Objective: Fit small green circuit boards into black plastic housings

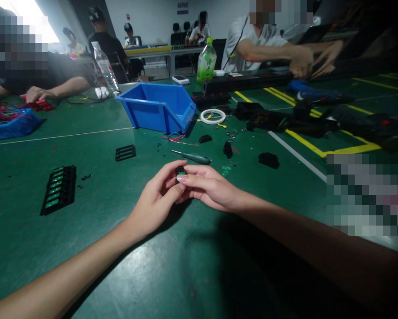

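Observation:
Between the fingertips of both hands is a small black part with a bit of green on it. My left hand grips it from the left, and my right hand pinches it from the right, thumb on top. Fingers cover most of the part. Just beyond the hands lies a dark green screwdriver, its shaft pointing left. A black slotted frame is further left, and a black tray with green pieces lies at the left.
A blue bin stands beyond the screwdriver, near a white ring. Black pieces and tiny screws lie right of centre. Bottles stand at the back. Other people work across the table; a black assembly lies at right.

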Demonstrator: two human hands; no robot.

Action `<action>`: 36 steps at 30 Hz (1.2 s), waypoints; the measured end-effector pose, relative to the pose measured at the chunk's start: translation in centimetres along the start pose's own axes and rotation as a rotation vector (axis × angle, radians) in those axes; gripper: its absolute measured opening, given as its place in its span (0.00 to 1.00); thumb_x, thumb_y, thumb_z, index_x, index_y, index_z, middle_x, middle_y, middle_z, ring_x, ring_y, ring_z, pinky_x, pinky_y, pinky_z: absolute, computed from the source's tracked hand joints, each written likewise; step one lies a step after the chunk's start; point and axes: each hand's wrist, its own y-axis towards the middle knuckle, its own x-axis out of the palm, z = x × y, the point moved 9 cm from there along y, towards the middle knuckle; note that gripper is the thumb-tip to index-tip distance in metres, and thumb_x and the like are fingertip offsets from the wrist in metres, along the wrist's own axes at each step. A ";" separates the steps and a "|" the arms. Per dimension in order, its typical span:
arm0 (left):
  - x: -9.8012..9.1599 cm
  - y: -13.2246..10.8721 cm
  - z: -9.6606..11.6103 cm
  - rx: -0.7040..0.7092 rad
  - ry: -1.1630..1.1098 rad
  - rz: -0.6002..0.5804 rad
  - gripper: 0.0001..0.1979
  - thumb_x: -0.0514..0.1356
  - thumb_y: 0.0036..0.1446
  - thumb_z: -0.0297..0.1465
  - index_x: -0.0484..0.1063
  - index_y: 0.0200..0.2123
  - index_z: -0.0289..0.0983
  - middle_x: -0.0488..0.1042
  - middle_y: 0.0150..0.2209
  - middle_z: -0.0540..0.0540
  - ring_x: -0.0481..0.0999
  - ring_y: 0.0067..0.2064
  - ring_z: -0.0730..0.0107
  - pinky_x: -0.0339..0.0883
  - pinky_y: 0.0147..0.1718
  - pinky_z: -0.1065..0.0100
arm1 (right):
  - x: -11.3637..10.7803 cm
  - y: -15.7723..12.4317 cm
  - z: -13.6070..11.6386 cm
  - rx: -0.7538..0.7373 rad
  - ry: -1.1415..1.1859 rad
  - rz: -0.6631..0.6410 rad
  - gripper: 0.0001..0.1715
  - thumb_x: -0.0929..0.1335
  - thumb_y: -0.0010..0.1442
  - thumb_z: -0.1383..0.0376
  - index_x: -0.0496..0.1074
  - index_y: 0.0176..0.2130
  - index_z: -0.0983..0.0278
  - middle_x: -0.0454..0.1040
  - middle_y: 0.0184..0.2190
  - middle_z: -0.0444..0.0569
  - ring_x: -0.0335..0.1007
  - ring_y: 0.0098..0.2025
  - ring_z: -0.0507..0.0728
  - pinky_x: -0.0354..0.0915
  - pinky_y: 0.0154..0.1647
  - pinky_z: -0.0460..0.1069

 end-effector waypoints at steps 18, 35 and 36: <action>-0.1 0.2 -0.2 -0.007 -0.164 -0.048 0.19 0.62 0.67 0.38 0.72 0.59 0.43 0.74 0.45 0.46 0.73 0.42 0.66 0.68 0.35 0.71 | 0.4 0.1 -0.1 0.001 0.118 -0.069 0.09 0.74 0.63 0.65 0.80 0.41 0.70 0.82 0.35 0.51 0.82 0.34 0.54 0.78 0.39 0.47; -0.4 0.4 -0.9 -0.043 -0.277 -0.052 0.11 0.62 0.65 0.34 0.76 0.49 0.42 0.74 0.46 0.47 0.71 0.35 0.73 0.62 0.28 0.73 | 1.1 0.0 0.2 0.050 0.081 -0.116 0.17 0.77 0.61 0.63 0.78 0.46 0.72 0.83 0.38 0.56 0.84 0.40 0.56 0.78 0.42 0.48; -0.4 0.4 -1.0 -0.049 -0.282 -0.053 0.10 0.62 0.65 0.33 0.76 0.49 0.42 0.74 0.45 0.47 0.70 0.35 0.73 0.62 0.27 0.73 | 1.1 0.0 0.2 0.050 0.084 -0.116 0.17 0.77 0.61 0.63 0.77 0.46 0.72 0.83 0.38 0.56 0.84 0.40 0.56 0.78 0.42 0.48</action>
